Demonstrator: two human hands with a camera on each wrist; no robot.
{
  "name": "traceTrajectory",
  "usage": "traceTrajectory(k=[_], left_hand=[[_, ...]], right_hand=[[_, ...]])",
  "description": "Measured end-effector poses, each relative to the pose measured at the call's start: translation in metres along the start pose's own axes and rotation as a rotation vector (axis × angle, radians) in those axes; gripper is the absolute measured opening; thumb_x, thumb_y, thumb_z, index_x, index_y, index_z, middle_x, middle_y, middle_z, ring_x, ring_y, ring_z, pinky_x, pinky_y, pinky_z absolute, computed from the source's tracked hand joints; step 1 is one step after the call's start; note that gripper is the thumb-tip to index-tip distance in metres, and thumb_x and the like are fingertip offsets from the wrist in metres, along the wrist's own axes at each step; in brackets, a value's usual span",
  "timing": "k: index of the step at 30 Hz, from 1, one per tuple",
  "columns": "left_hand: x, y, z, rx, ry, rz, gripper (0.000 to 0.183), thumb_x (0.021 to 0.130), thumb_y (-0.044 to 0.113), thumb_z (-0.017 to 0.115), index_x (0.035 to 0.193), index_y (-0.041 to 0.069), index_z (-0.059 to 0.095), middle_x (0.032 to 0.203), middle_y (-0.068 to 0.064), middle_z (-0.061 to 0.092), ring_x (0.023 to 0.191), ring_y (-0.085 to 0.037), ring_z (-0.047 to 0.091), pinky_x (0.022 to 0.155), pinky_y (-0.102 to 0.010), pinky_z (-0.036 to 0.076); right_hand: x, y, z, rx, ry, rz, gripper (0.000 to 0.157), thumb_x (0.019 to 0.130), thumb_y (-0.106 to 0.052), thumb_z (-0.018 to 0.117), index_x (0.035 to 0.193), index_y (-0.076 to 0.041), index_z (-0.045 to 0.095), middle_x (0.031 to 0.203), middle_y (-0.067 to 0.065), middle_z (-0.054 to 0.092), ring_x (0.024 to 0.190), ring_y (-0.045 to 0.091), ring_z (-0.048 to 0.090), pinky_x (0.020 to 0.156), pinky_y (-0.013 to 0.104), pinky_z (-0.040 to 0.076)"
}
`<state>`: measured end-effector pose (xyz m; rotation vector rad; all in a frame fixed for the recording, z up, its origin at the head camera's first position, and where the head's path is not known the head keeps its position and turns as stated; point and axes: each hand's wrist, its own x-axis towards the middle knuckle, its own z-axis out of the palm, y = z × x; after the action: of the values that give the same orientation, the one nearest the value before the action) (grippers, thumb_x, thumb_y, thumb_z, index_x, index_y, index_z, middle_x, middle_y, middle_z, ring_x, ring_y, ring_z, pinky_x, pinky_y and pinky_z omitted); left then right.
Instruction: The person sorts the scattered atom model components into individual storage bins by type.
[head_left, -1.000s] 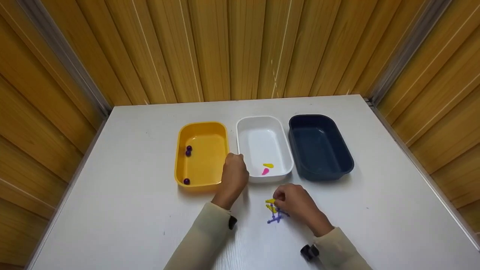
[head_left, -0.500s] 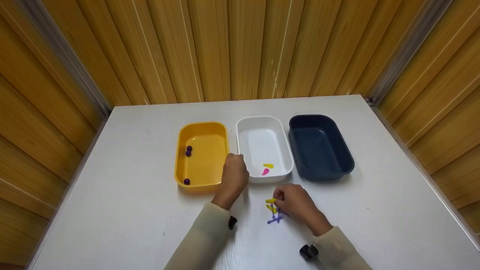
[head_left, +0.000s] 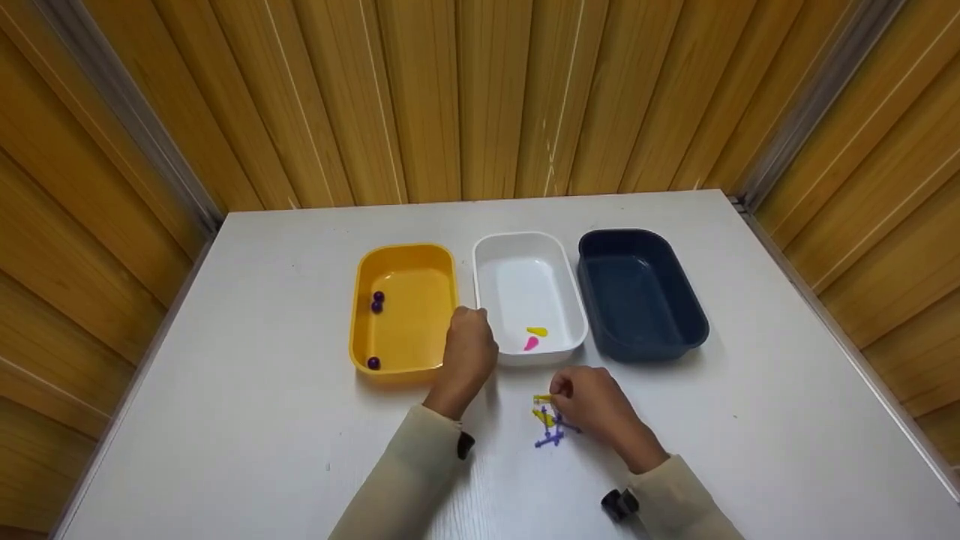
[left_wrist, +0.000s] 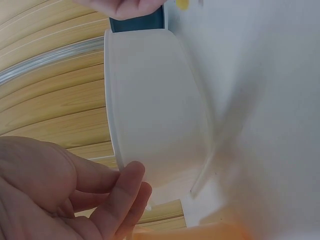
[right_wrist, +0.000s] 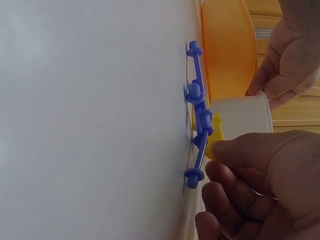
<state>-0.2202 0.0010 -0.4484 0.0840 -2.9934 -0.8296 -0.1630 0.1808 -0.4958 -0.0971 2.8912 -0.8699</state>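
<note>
My left hand (head_left: pixel 471 349) pinches the left rim of a white bin (head_left: pixel 525 281), seen close up in the left wrist view with fingertips on its edge. In front of that bin, my right hand (head_left: pixel 592 401) pinches a small yellow teardrop-shaped plastic piece (right_wrist: pixel 217 131) between thumb and fingers. Right beside it, a pile of purple rods with collared ends (head_left: pixel 550 439) lies on the table, and another yellow piece (head_left: pixel 541 416) is among them. Inside the white bin lie a yellow teardrop piece (head_left: pixel 537 331) and a pink one (head_left: pixel 531 343).
A yellow bin (head_left: pixel 405 315) holding several dark purple balls (head_left: pixel 373 363) stands left of the white one. To the right is a dark blue bin (head_left: pixel 645 300). Wood-look panels (head_left: pixel 480 97) wall in the white table (head_left: pixel 247 390) at the back and sides.
My right hand has lifted slightly, and the yellow piece in its fingers has turned and shifted a little away from the pile. The left hand and bins have not moved.
</note>
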Motion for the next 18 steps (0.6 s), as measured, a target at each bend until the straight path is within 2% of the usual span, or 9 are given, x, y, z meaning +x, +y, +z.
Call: traceTrajectory(k=[5,12,18], left_hand=[[0.000,0.000,0.000,0.018,0.008,0.011,0.022,0.100,0.002,0.058,0.114,-0.008,0.071,0.096,-0.014,0.063,0.080,-0.021,0.058,0.080,-0.031,0.057],[-0.004,-0.003,0.002,0.020,0.066,0.061,0.019,0.097,-0.001,0.060,0.108,-0.010,0.073,0.093,-0.017,0.064,0.080,-0.023,0.065,0.079,-0.035,0.061],[-0.002,-0.002,0.001,0.050,0.038,0.054,0.020,0.097,0.000,0.061,0.111,-0.007,0.072,0.095,-0.016,0.064,0.081,-0.022,0.061,0.080,-0.033,0.059]], right_hand=[[0.000,0.000,-0.004,0.019,0.031,-0.003,0.014,0.085,-0.006,0.076,0.078,-0.016,0.070,0.073,-0.005,0.063,0.072,0.012,0.054,0.067,0.029,0.047],[-0.002,-0.001,-0.011,0.035,0.074,-0.061,0.010,0.084,-0.003,0.075,0.083,-0.013,0.071,0.078,-0.003,0.068,0.075,0.011,0.058,0.070,0.029,0.050],[0.000,-0.001,-0.017,0.043,0.115,-0.072,0.008,0.085,-0.004,0.073,0.087,-0.012,0.072,0.081,-0.002,0.070,0.077,0.011,0.060,0.070,0.027,0.052]])
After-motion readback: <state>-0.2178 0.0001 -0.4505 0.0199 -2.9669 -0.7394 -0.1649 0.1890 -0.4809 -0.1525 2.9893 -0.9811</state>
